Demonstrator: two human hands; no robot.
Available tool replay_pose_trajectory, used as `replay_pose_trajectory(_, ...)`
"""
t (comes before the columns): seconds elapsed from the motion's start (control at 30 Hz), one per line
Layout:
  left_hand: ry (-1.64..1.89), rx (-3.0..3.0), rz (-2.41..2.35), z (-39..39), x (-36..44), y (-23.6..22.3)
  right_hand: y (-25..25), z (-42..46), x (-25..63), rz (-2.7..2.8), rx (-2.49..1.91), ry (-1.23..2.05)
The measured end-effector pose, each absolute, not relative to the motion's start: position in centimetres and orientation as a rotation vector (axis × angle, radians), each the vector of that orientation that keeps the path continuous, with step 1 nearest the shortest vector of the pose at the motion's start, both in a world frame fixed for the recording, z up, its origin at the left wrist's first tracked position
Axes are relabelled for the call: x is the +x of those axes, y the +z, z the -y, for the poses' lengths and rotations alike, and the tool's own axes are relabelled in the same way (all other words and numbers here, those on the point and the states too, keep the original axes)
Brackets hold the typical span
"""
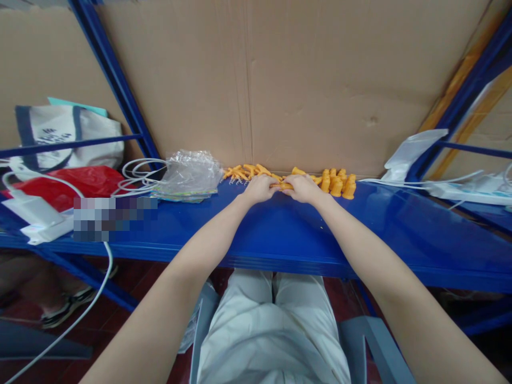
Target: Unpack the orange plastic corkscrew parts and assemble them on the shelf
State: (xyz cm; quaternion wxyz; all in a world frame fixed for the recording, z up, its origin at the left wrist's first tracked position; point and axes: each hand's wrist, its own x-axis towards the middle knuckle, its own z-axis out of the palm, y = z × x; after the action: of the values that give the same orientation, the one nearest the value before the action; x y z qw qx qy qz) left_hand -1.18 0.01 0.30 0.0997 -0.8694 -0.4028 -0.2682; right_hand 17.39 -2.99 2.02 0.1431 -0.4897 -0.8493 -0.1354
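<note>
Over the far part of the blue table, my left hand (260, 188) and my right hand (304, 189) are close together. Both have their fingers closed on one small orange-yellow piece (282, 186), which spans the gap between them; the fingers hide most of its shape. Beside my left hand lies a pile of orange-yellow pieces with small metal chains (240, 173). To the right of my right hand, several thicker orange-yellow pieces (336, 184) stand upright in a group. Another orange-yellow piece (296, 170) lies just behind my right hand.
Clear plastic bags (190, 173) lie left of the pile. White cables (140, 173), a power adapter (34, 210), a red bag (88, 181) and a canvas bag (96, 133) sit further left. Cardboard (312, 80) rises behind the blue table (288, 229). A power strip (472, 193) lies right.
</note>
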Motion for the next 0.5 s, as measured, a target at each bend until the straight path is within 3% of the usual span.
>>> replay_pose_trajectory(0.5, -0.987, -2.579, 1.276, -1.6, -2.7, -0.1, 2.6, 2.7, 19.6, 2.126, -1.626, -0.524)
